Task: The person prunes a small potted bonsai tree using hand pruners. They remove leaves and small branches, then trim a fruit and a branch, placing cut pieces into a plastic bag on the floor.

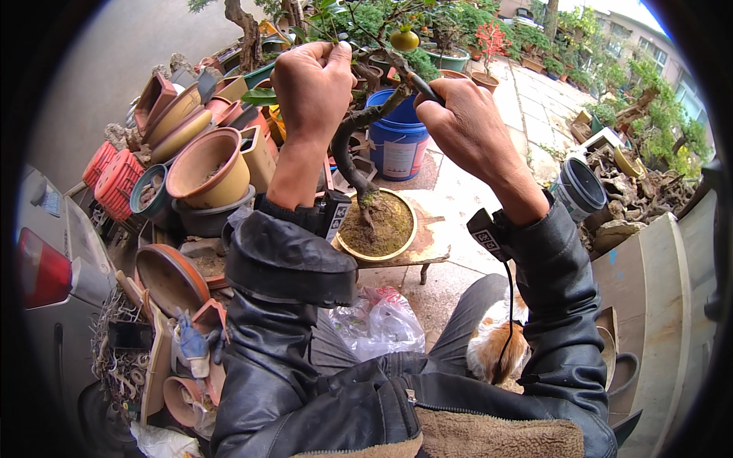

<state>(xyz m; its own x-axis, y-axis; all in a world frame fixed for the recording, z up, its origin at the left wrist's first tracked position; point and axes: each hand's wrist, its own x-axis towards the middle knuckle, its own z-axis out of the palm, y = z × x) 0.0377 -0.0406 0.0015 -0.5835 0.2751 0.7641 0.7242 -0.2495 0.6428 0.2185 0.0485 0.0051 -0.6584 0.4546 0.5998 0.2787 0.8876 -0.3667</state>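
Before me a bonsai tree with a curved dark trunk (346, 143) grows from mossy soil in a round, pale-rimmed pot (413, 220), set on a low, worn wooden stool (432, 243). My left hand (314, 86) is raised left of the trunk, thumb and forefinger pinched on a thin leafy shoot. A green leaf (259, 97) juts out beside it. To the right of the trunk, my right hand (467, 117) grips a dark-handled tool (426, 90). The tool's far end meets or overlaps the upper branch; its working tip cannot be made out. A yellow-green fruit (404, 40) hangs above.
Stacked plant pots (203, 169) crowd the left side. A blue bucket (395, 143) stands behind the stool. Between my knees lies a clear plastic bag (381, 323). An orange-and-white cat (498, 343) is beside my right leg. Driftwood pieces (653, 189) are heaped at right.
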